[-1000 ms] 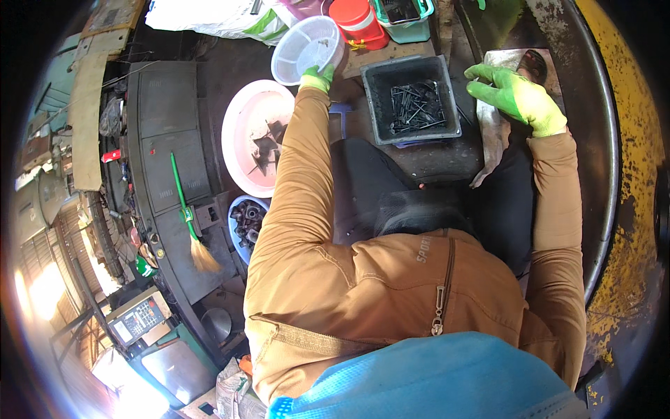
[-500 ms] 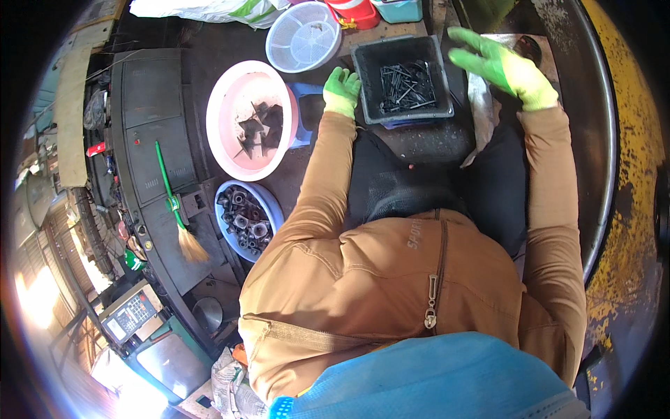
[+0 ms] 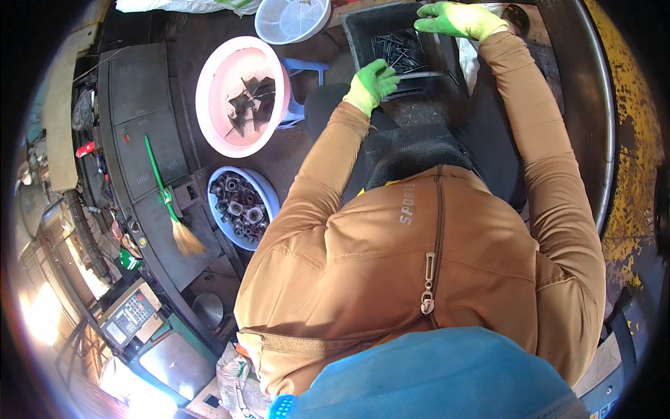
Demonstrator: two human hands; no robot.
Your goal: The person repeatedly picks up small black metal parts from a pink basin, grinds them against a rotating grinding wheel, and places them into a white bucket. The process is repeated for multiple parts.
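A black square bin (image 3: pixel 359 35) holds a heap of long, dark, bolt-like metal pieces (image 3: pixel 398 50). My left hand (image 3: pixel 373 85), in a green and yellow glove, is at the bin's near left corner with its fingers partly spread. I cannot tell whether it touches the rim. At the bin's far right side is my right hand (image 3: pixel 462 21), gloved the same way, its fingers stretched out to the left over the bin's edge. Nothing shows in either hand.
To the left stand a pink basin (image 3: pixel 209 91) with dark angular metal pieces, a blue stool (image 3: pixel 296 115), a blue tub (image 3: pixel 269 195) of metal parts and a white strainer basket (image 3: pixel 293 21). A broom (image 3: pixel 164 192) leans by grey cabinets. A worn yellow surface (image 3: pixel 631 140) borders the right.
My left hand has moved right, to the bin's near corner. My right hand has come left to the bin's edge, its fingers closer together. The whole view has shifted, so the bin appears higher.
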